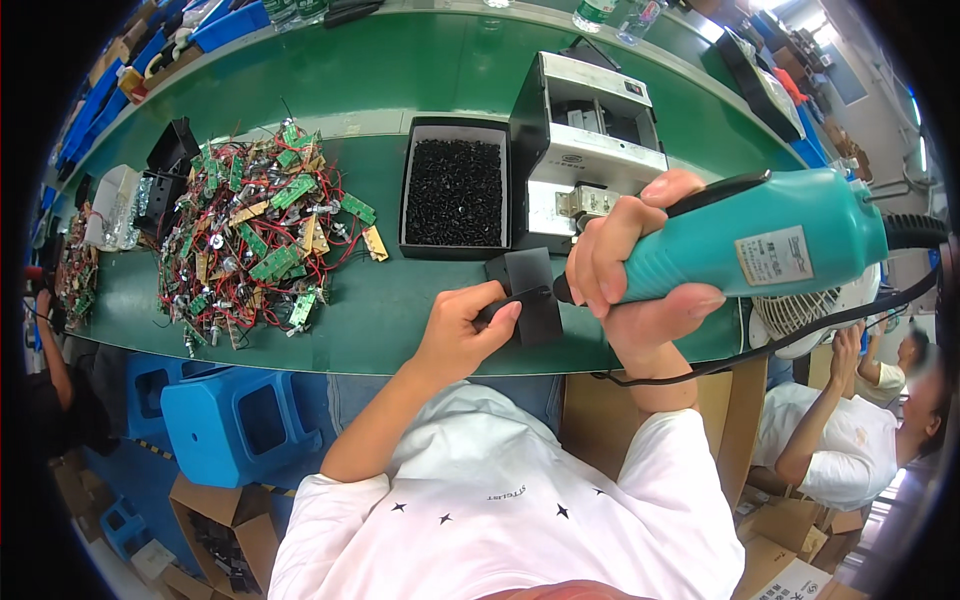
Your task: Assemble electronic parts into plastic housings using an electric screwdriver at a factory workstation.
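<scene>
My left hand (462, 325) pinches black plastic part (530, 290) on counter (400, 300); right hand (630, 280) grip wrapped tight round teal electric screwdriver (760, 245). Step: driving screw, I'd say; next needs bit kept square w/ hole.

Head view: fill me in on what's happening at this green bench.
A person in a white shirt works at the green bench. The right hand grips a teal electric screwdriver, its tip against a small black part that the left hand steadies at the bench edge. Behind lie a black tray of dark screws, a grey screw feeder and a heap of wired circuit boards.
</scene>
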### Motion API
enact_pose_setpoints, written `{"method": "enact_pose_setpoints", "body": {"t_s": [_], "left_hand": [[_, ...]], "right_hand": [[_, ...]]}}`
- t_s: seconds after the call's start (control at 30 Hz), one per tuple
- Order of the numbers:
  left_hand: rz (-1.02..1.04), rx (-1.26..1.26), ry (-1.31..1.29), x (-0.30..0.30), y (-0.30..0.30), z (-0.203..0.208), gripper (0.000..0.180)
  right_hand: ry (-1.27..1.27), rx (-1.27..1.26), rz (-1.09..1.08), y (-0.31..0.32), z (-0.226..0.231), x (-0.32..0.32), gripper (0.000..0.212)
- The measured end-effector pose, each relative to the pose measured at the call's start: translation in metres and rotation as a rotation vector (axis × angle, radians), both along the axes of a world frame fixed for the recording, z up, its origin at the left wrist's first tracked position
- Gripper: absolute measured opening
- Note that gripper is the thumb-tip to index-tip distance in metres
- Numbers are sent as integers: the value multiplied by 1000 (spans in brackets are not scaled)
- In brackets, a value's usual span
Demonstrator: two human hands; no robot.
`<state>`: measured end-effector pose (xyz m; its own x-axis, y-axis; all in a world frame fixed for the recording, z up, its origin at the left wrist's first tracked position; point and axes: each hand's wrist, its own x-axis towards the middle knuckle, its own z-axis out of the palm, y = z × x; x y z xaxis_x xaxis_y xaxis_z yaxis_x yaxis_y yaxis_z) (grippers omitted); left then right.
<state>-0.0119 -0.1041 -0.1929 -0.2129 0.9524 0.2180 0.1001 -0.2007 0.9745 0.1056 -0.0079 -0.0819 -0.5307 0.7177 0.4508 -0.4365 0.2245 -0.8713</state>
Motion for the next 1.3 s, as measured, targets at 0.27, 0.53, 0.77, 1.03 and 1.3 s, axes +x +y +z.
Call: {"method": "enact_pose_setpoints", "body": {"t_s": [0.27, 0.53, 0.77, 1.03, 1.3], "left_hand": [[140, 68, 115, 6, 1, -7, 34], [336, 303, 577, 17, 1, -10, 79], [521, 449, 519, -55, 2, 45, 49], [619, -70, 634, -225, 180, 80, 36], [978, -175, 1396, -182, 303, 14, 32]], "right_hand": [[24, -16, 42, -1, 1, -2, 76], [270, 118, 27, 1, 4, 17, 73], [491, 352, -454, 71, -8, 58, 63], [162, 362, -858, 119, -54, 79, 46], [104, 390, -884, 126, -81, 93, 42]]}}
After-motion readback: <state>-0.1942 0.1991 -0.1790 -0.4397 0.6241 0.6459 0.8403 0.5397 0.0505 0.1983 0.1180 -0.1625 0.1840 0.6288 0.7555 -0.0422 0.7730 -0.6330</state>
